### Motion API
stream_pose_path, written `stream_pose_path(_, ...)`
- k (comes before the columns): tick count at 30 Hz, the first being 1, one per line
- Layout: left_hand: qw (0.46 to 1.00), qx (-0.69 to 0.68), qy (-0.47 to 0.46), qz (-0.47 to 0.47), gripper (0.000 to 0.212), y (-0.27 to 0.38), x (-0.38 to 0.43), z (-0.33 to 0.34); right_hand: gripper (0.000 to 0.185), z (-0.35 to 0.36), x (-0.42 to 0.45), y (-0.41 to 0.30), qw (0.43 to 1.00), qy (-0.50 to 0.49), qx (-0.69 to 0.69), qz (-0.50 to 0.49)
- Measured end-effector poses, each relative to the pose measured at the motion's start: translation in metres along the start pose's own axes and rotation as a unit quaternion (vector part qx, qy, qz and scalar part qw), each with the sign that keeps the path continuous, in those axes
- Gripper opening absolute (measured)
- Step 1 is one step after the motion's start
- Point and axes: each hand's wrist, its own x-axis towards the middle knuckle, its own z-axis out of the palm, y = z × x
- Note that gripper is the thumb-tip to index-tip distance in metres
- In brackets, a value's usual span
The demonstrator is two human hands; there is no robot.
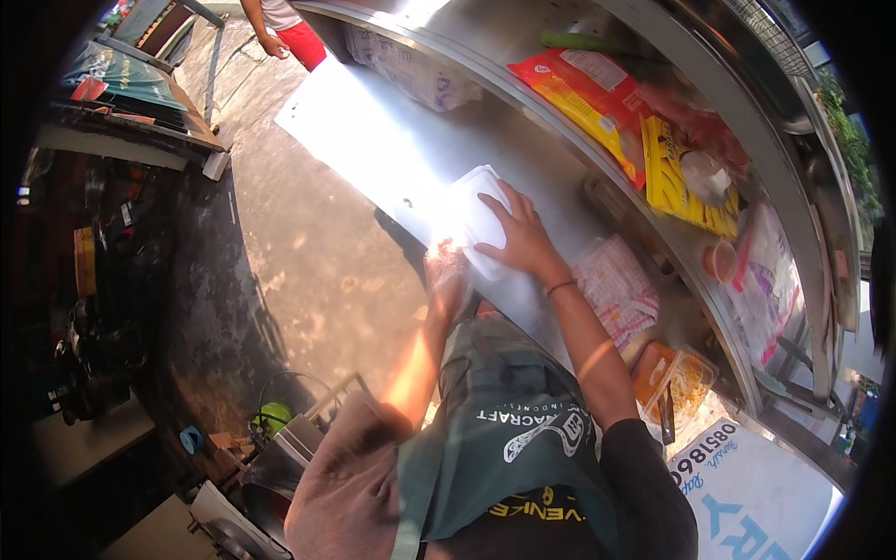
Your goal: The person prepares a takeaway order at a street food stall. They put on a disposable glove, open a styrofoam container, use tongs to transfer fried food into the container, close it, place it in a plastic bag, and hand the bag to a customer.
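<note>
A white lidded takeaway box, likely foam or plastic [478, 192], rests on the metal counter [532, 157] in front of me. My right hand [514, 227] lies over its top with the fingers spread, the thumb towards the near side. At the box's near left corner is my left hand [446, 266], which seems to wear a clear plastic glove. Strong glare washes out its fingers and the box's left part, so its hold cannot be made out. A dark band circles my right wrist.
A checked cloth [619, 290] lies right of my right forearm. Beyond it stands a plastic tub of shredded food [682, 392] with tongs. Red and yellow packets [595, 98] fill the upper metal shelf. A person [287, 28] stands past the counter's far end. A green gas cylinder [273, 416] is at lower left.
</note>
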Motion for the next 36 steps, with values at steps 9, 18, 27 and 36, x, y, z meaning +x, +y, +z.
stream_pose_path(9,0.938,0.18,-0.187,0.228,0.023,0.093,-0.074,0.047,0.032,-0.037,-0.137,0.028,0.945,0.228,0.064,0.225)
stream_pose_path(18,0.703,0.562,-0.334,0.281,0.039,-0.015,-0.06,0.167,0.026,0.024,-0.265,0.069,0.782,0.366,0.085,0.497)
stream_pose_path(27,0.805,0.378,-0.403,0.215,0.051,0.045,-0.041,0.144,0.024,-0.018,-0.268,0.033,0.767,0.396,0.321,0.39)
stream_pose_path(36,0.806,0.145,-0.558,-0.133,0.085,0.189,-0.139,0.156,0.027,-0.138,-0.363,-0.103,0.934,0.313,-0.104,0.135)
